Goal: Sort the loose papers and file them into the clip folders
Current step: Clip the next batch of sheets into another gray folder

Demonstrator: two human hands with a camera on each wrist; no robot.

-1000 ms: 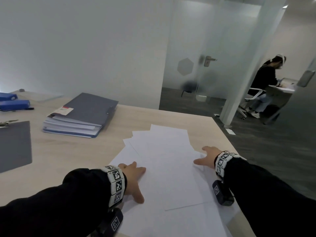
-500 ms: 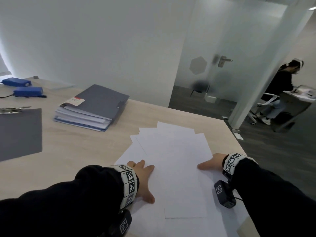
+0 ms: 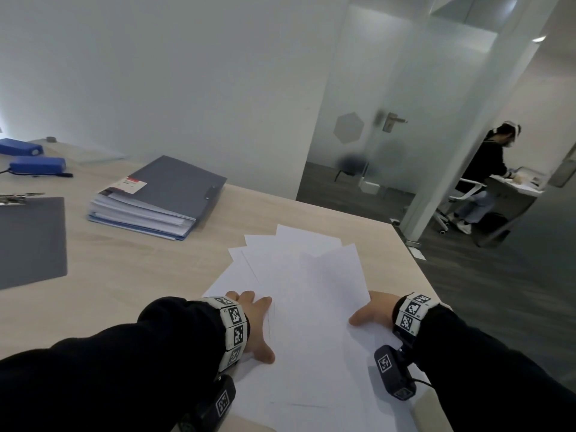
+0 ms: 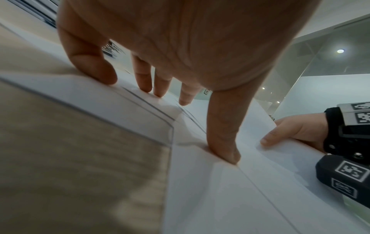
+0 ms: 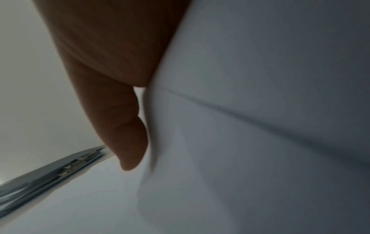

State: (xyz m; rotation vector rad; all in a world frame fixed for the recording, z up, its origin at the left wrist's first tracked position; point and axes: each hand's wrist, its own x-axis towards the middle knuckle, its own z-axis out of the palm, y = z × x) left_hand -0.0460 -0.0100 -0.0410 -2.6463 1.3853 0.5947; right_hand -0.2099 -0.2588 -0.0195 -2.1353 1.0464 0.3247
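Overhead, I see the loose papers fanned across the near right part of the desk, their right sides lying close to the desk's right edge. My left hand rests on their left margin; my right hand sits at their right margin, its fingers hidden under a lifted sheet. From the left wrist I get what the head view lacks: spread fingertips pressing flat on the sheets, nothing grasped, and the right thumb lying on top of the raised sheet. From the right wrist I see paper curving up against the palm, blurred, so I cannot tell its grasp for sure. I see 1 stuffed grey folder behind-left, well apart, and 1 clipboard at the far left, bare wood between.
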